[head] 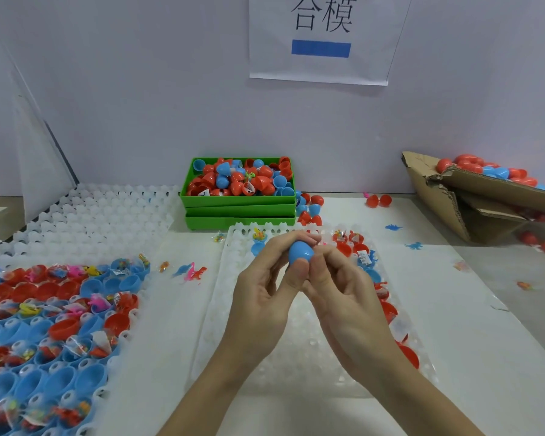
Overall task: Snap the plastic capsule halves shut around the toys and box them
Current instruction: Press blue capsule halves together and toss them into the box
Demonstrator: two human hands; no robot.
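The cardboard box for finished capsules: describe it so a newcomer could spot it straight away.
Start at the green tray stacked against the back wall, then look to the far right edge of the table. The cardboard box lies there tipped on its side with torn flaps, red and blue closed capsules heaped on it. It is the only brown container in view.

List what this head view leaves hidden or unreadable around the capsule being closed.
- Blue capsule: its lower half and seam, covered by the left hand and right hand.
- White tray: middle cells, behind both hands.
- Cardboard box: cut off by the right edge.
- Toy packets: labels too small.
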